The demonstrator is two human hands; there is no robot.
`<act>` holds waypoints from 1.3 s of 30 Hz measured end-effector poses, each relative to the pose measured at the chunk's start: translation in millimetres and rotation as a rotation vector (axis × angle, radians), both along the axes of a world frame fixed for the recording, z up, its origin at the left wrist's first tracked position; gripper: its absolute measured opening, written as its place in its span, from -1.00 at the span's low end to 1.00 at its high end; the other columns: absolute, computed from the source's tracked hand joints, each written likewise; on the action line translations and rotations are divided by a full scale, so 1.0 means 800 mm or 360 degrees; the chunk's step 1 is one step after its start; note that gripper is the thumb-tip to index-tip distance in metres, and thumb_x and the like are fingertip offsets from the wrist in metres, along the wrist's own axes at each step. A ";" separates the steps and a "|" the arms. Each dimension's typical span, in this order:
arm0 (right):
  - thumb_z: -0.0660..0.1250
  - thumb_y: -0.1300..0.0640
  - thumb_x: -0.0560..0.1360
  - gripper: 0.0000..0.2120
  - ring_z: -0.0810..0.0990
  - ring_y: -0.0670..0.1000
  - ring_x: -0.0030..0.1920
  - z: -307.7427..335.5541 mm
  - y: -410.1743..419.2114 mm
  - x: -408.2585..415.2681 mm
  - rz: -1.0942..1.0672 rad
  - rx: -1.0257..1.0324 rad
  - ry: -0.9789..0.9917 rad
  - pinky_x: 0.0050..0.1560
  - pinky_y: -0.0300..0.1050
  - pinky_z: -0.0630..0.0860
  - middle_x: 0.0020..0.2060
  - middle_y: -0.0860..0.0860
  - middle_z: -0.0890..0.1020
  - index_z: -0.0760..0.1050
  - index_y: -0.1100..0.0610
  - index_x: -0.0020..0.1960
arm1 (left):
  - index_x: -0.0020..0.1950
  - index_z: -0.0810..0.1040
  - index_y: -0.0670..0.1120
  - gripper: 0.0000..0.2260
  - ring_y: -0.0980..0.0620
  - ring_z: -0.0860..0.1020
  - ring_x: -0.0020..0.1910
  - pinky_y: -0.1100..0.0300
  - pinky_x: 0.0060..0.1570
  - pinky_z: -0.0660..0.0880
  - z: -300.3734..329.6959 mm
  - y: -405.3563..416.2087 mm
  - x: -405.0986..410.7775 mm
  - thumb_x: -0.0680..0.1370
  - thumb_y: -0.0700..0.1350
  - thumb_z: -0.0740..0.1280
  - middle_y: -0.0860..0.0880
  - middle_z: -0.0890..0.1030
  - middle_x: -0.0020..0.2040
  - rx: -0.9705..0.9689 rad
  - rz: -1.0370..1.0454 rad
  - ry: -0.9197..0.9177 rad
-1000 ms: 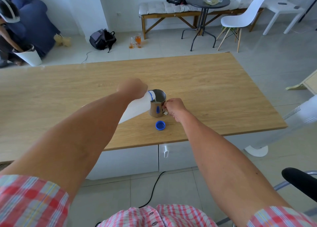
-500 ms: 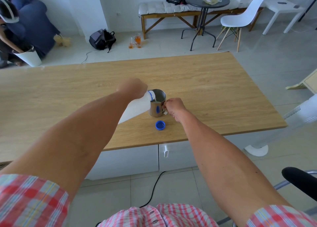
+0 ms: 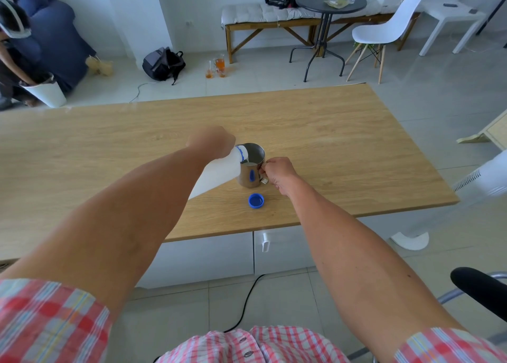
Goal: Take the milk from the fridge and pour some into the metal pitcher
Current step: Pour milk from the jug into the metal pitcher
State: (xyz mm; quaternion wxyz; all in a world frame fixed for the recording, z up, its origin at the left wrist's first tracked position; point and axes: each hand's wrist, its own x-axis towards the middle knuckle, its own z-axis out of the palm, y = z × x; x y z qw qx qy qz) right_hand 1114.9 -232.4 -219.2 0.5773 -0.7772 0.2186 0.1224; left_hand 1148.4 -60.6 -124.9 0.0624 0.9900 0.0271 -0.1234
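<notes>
A white plastic milk bottle [image 3: 219, 173] with a blue neck ring is tilted steeply, its mouth over the rim of the metal pitcher [image 3: 251, 167]. My left hand [image 3: 211, 141] grips the bottle from above near its upper part. White milk shows inside the pitcher. The pitcher stands upright on the wooden table [image 3: 343, 148]. My right hand [image 3: 278, 172] is closed on the pitcher's handle at its right side. The bottle's blue cap [image 3: 256, 200] lies loose on the table just in front of the pitcher.
The table's front edge runs close below the cap, with white drawers [image 3: 208, 255] under it. A white fan [image 3: 482, 181] stands at the right. Behind the table are a backpack [image 3: 163, 63], a round dark table [image 3: 330, 1], a white chair [image 3: 384, 30] and a bench. A person crouches far left.
Almost nothing has moved: the bottle stays tilted over the pitcher and both hands keep their grips.
</notes>
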 end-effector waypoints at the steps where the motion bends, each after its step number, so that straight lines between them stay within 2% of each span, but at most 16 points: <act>1: 0.18 0.38 0.58 -0.74 0.37 -0.03 -0.43 0.001 0.000 -0.001 -0.0002 0.0009 0.0000 -0.70 -0.37 0.16 -0.21 0.15 0.59 0.65 0.29 0.03 | 0.10 0.55 -0.15 -0.72 -0.15 0.54 -0.07 0.01 -0.10 0.35 0.000 0.000 0.000 0.63 -0.03 0.11 -0.09 0.51 -0.15 0.0002 -0.0001 0.0000; 8: 0.16 0.39 0.59 -0.73 0.35 -0.04 -0.45 0.005 0.001 -0.003 -0.0002 0.0001 0.0005 -0.70 -0.38 0.15 -0.28 0.12 0.56 0.65 0.28 0.02 | 0.09 0.55 -0.15 -0.72 -0.16 0.54 -0.06 0.01 -0.09 0.36 -0.001 0.000 0.002 0.64 -0.03 0.11 -0.10 0.52 -0.13 0.0005 -0.0006 0.0001; 12: 0.18 0.38 0.60 -0.74 0.37 -0.03 -0.44 0.003 0.000 -0.002 -0.0013 0.0024 0.0011 -0.71 -0.37 0.15 -0.22 0.15 0.59 0.65 0.27 -0.01 | 0.08 0.56 -0.15 -0.72 -0.15 0.55 -0.06 0.01 -0.10 0.37 -0.001 0.000 0.001 0.63 -0.04 0.12 -0.10 0.53 -0.13 -0.0009 0.0001 -0.0001; 15: 0.19 0.38 0.59 -0.75 0.39 -0.03 -0.43 0.002 0.001 -0.002 -0.0010 0.0009 0.0014 -0.70 -0.37 0.16 -0.21 0.15 0.61 0.66 0.35 0.05 | 0.07 0.56 -0.15 -0.72 -0.15 0.55 -0.07 0.00 -0.09 0.38 -0.001 0.000 0.002 0.63 -0.03 0.12 -0.11 0.54 -0.12 -0.0011 0.0005 0.0002; 19: 0.20 0.37 0.60 -0.75 0.41 -0.04 -0.42 0.002 0.001 -0.001 -0.0002 -0.0004 0.0019 -0.68 -0.35 0.19 -0.20 0.14 0.63 0.66 0.35 0.07 | 0.05 0.56 -0.14 -0.73 -0.09 0.50 -0.18 0.01 -0.11 0.36 0.000 0.000 0.002 0.63 -0.03 0.12 -0.10 0.54 -0.13 -0.0003 0.0007 0.0008; 25: 0.20 0.36 0.60 -0.75 0.39 -0.04 -0.43 0.005 0.001 -0.003 0.0002 -0.0030 0.0021 -0.69 -0.35 0.18 -0.22 0.12 0.62 0.66 0.35 0.07 | 0.07 0.57 -0.15 -0.72 -0.13 0.54 -0.09 0.03 -0.13 0.35 0.000 0.000 0.002 0.63 -0.04 0.13 -0.10 0.55 -0.11 0.0009 0.0002 0.0008; 27: 0.19 0.37 0.59 -0.75 0.38 -0.04 -0.44 0.004 0.001 -0.002 -0.0001 -0.0018 0.0016 -0.70 -0.35 0.17 -0.20 0.14 0.61 0.65 0.37 0.06 | 0.07 0.57 -0.15 -0.72 -0.10 0.53 -0.14 0.04 -0.14 0.34 0.001 -0.001 0.001 0.63 -0.04 0.12 -0.10 0.55 -0.12 0.0009 0.0000 0.0010; 29: 0.19 0.37 0.59 -0.75 0.36 -0.03 -0.45 0.005 0.001 -0.002 -0.0001 0.0003 0.0016 -0.70 -0.36 0.16 -0.20 0.16 0.60 0.65 0.30 -0.01 | 0.07 0.56 -0.15 -0.73 -0.09 0.51 -0.17 0.03 -0.13 0.34 0.001 -0.001 0.001 0.63 -0.04 0.12 -0.09 0.53 -0.14 0.0015 0.0003 0.0014; 31: 0.19 0.38 0.58 -0.76 0.35 -0.03 -0.46 0.005 0.001 -0.003 0.0002 0.0011 0.0016 -0.70 -0.35 0.15 -0.21 0.16 0.60 0.62 0.23 -0.05 | 0.08 0.55 -0.14 -0.73 -0.12 0.53 -0.10 0.02 -0.10 0.35 0.002 -0.002 0.000 0.63 -0.04 0.12 -0.09 0.52 -0.15 0.0018 0.0006 0.0013; 39: 0.17 0.41 0.58 -0.75 0.34 -0.03 -0.47 0.009 0.001 -0.005 0.0006 0.0018 0.0015 -0.70 -0.39 0.15 -0.21 0.15 0.59 0.62 0.24 -0.04 | 0.08 0.56 -0.14 -0.73 -0.14 0.54 -0.07 0.02 -0.11 0.36 0.003 -0.003 -0.001 0.63 -0.04 0.12 -0.09 0.53 -0.14 0.0011 0.0001 0.0005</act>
